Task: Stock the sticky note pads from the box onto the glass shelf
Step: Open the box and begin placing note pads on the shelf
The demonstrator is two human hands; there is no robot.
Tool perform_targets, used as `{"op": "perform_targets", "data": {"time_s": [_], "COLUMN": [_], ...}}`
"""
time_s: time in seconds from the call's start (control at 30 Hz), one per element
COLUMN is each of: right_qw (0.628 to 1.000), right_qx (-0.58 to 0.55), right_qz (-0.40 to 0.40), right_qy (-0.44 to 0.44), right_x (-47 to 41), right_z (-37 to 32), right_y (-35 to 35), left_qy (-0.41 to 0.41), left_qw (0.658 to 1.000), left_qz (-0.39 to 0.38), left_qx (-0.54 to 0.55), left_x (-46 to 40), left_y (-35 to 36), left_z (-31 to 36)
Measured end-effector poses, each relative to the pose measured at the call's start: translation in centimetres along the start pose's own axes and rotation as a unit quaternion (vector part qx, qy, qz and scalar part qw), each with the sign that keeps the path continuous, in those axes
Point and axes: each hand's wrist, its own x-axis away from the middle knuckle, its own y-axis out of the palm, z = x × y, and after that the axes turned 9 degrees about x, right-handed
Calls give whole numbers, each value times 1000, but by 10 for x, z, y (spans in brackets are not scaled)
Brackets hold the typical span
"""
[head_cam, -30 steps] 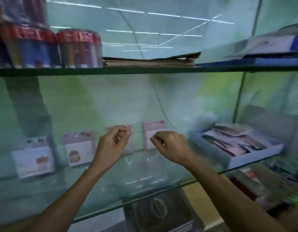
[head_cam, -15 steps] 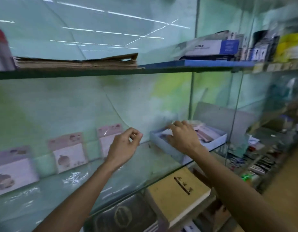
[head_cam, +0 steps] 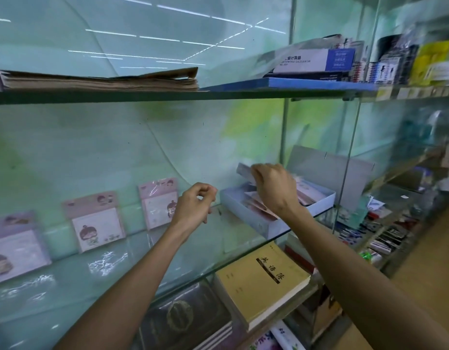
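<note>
Since the previous frame your right hand (head_cam: 273, 189) has come up out of the box (head_cam: 268, 224) with a sticky note pad (head_cam: 244, 170) pinched at its upper edge; a moment before it was down among the contents. The lifted pad is blurred and only its left end shows past your knuckles, above the box's rear left corner. More pads lie loose in the box (head_cam: 310, 195), which sits at the right end of the glass shelf (head_cam: 132, 269) with its lid (head_cam: 326, 170) propped upright behind it.

Three stocked pads lean against the back panel in a row: one at the far left (head_cam: 15, 246), one in the middle (head_cam: 97, 221), and one nearest your hands (head_cam: 159, 202). Leaning them keeps the printed faces outward, and the even spacing suggests the next slot is the bare stretch between the last pad and the box.

Your left hand (head_cam: 194, 203) hovers just left of the box, fingers loosely curled toward the thumb, holding nothing I can make out. Judgement: it waits to take or steady the incoming pad. Right wrist is bent downward over the box, forearm rising from lower right; left forearm runs up from lower left.

On the shelf below sits a tan notebook (head_cam: 263, 279); on the shelf above, a stack of brown paper (head_cam: 99, 80).
</note>
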Motion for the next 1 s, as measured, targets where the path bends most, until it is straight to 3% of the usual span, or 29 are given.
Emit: {"op": "perform_targets", "data": {"time_s": [0.1,0.2,0.37,0.6,0.8,1.0], "right_qw": [974,901,829,765,746,753], "right_qx": [-197,-381,-486,-585,-611,-619], "right_qz": [45,7,-29,-113,-185,-191], "right_qy": [97,208,275,243,190,116], "right_x": [-8,-14,-12,4,5,-3], "right_z": [-4,-9,-22,-67,-118,-168], "right_y": [-19,-30,-31,-28,-18,-22], "left_qy": [-18,-27,-31,-32,-3,1], "left_qw": [999,997,991,964,973,977], "left_qz": [5,9,15,-11,53,116], "left_qx": [38,70,129,263,224,178], "left_x": [-1,0,1,15,35,67], "left_y": [-3,-7,-13,-31,-87,-157], "left_z": [0,-1,0,11,3,-1]}}
